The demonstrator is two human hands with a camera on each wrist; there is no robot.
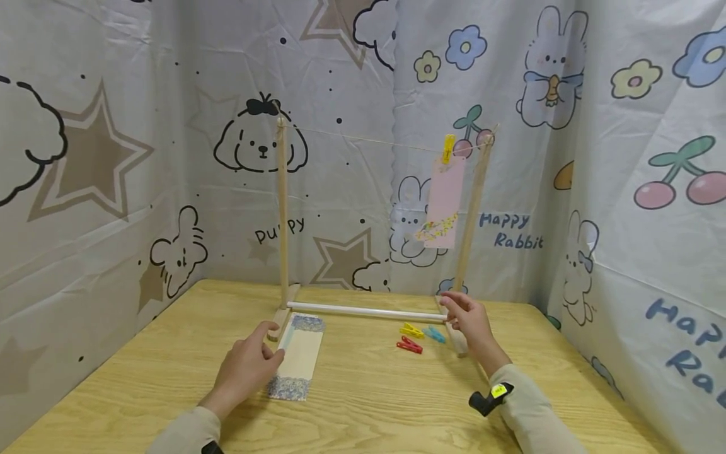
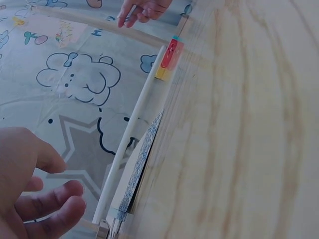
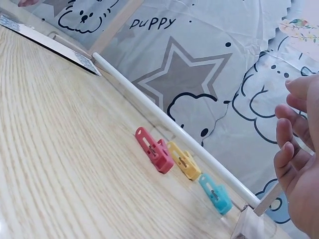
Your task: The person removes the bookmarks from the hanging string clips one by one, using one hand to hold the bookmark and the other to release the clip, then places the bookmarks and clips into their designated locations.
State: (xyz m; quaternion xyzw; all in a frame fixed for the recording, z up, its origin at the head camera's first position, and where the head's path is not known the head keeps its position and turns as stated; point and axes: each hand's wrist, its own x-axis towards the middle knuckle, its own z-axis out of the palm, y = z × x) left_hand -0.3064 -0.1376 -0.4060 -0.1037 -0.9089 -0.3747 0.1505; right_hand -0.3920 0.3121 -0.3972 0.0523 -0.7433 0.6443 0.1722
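My left hand (image 1: 246,366) hovers by the left edge of a cream card with blue patterned ends (image 1: 297,359) that lies on the table; its fingers are loosely bent with nothing between them. Near the base of the right post, my right hand (image 1: 469,325) is raised with relaxed fingers and holds nothing. To its left lie a red clothespin (image 3: 154,152), a yellow clothespin (image 3: 184,162) and a blue clothespin (image 3: 216,195). A pink card with a floral print (image 1: 445,198) hangs from the string, pinched by another yellow clothespin (image 1: 448,149).
A wooden frame stands at the back, with a left post (image 1: 283,214), a right post (image 1: 474,214) and a white bottom rod (image 1: 368,311). Thin string (image 1: 363,139) runs between the post tops. Printed curtains (image 1: 187,157) enclose the wooden table (image 1: 363,403).
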